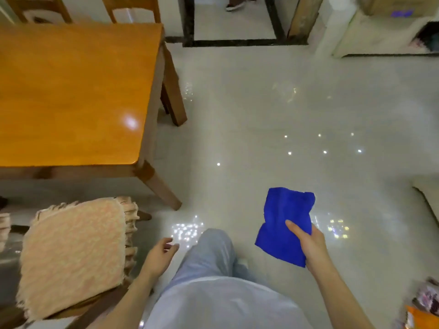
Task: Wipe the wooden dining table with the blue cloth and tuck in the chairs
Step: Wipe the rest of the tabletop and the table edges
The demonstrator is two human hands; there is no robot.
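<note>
The wooden dining table (71, 91) fills the upper left, its glossy orange top bare. My right hand (308, 245) grips the blue cloth (282, 224), which hangs over the floor to the right of the table, well clear of it. Low in the middle, my left hand (161, 255) holds nothing, its fingers loosely curled and apart. Beside it, a chair with a fluffy pink cushion (71, 255) stands pulled out from the table's near edge. Behind the far edge of the table stand two more wooden chairs (133, 8), (40, 10).
Glossy pale tiled floor (285, 115) stretches to the right of the table. A cream sofa (380, 36) sits at the upper right, another cushion edge (427, 200) at the right border. Another person's feet (235, 5) show in the far doorway. Packets (422, 309) lie at the lower right.
</note>
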